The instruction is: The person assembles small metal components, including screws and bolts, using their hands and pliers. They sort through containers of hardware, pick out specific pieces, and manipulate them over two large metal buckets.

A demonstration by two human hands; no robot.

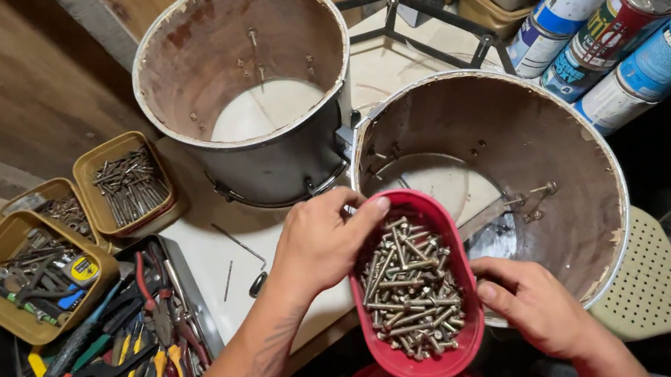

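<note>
At nine o'clock, three mustard trays (35,280) of bolts and bits sat beside a tool tray (121,364) crammed with pliers. On the white bench (205,249), the smaller drum shell (249,87) stood at twelve o'clock. The left hand (321,242) gripped the red tub's (413,286) near rim, thumb hooked over its edge. The tub, heaped with silver bolts (409,291), hung at six o'clock, over the rim of the larger drum shell (515,173). The right hand (536,304) cupped the tub's other side. Paint cans (626,29) lay at two o'clock.
</note>
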